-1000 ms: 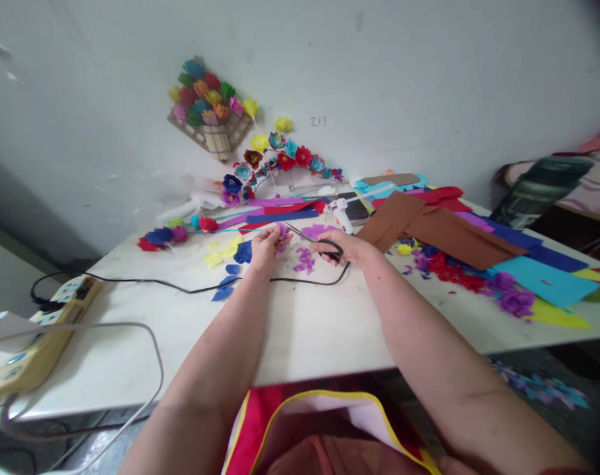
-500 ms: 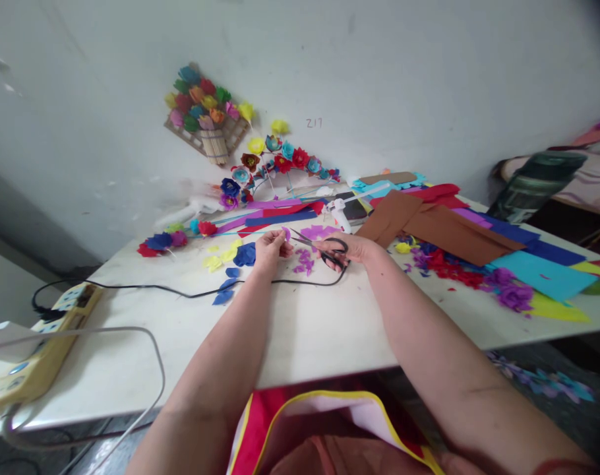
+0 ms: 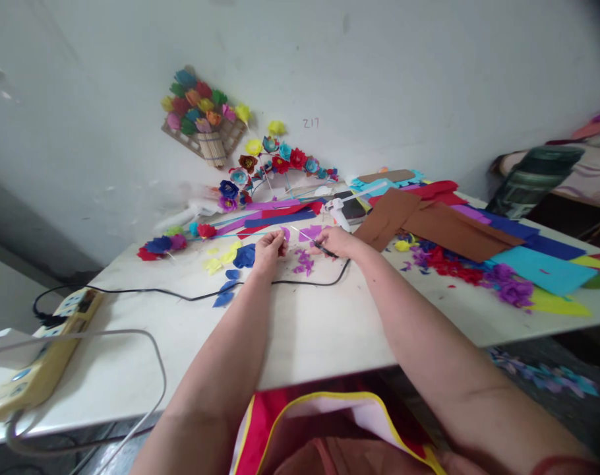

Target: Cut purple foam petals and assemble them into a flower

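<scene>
Pinched in my left hand [image 3: 271, 249] is a small purple paper piece [image 3: 285, 233], sticking up past the fingertips. My right hand [image 3: 337, 243] is closed round black-handled scissors [image 3: 324, 249], whose blades point left and up towards that piece without touching it. Beneath and between the hands lie small purple scraps [image 3: 304, 262], with larger purple paper pieces [image 3: 310, 233] just behind. Left of my left hand are blue petals [image 3: 225, 293] and yellow petals [image 3: 221, 258].
A black cable [image 3: 171, 291] runs from the power strip [image 3: 47, 356] across the white table [image 3: 324, 330]. A white glue gun [image 3: 337, 214] stands behind my right hand. Brown sheets [image 3: 463, 231] and coloured paper cover the right side. Paper flowers [image 3: 164, 244] lie at left; a dark bottle [image 3: 535, 181] stands far right.
My right hand has turned, so the scissors now show edge-on and their blades look closed together. My left hand keeps its pinch on the purple piece. The view has shifted slightly.
</scene>
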### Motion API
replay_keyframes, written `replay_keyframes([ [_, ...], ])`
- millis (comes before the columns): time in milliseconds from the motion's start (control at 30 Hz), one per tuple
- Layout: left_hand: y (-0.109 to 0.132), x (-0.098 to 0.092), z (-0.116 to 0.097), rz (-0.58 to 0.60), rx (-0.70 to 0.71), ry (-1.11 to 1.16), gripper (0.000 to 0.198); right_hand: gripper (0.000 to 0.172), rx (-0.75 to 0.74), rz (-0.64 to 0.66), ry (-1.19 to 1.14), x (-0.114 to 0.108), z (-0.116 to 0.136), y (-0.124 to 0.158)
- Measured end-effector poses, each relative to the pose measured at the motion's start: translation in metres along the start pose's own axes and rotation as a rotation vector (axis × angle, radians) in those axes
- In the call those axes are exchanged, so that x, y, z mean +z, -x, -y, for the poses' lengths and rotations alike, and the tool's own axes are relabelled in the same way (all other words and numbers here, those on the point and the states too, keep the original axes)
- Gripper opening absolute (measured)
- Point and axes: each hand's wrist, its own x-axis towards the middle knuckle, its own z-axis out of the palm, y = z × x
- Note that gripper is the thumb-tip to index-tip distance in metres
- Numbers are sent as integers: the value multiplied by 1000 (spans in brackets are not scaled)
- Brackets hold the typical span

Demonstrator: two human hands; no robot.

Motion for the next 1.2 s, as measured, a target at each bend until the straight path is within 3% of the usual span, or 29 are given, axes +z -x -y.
replay_keyframes([
  [133,0,-1,1,53,-47,27,38,33,-52,-80,327,4,2,-1],
  [267,0,0,1,94,-82,32,36,30,-67,-95,491,8,7,2],
  [700,7,7,-7,211,-131,-17,33,11,-25,-57,481,11,20,9],
  [900,5,5,-3,264,-121,-40,35,12,-47,-69,226,9,12,3],
  [1033,4,3,-1,282,-126,-40,34,20,4,-132,-138,11,8,-1],
  [1200,4,3,-2,308,-111,-51,32,18,74,-98,-521,18,10,-1],
])
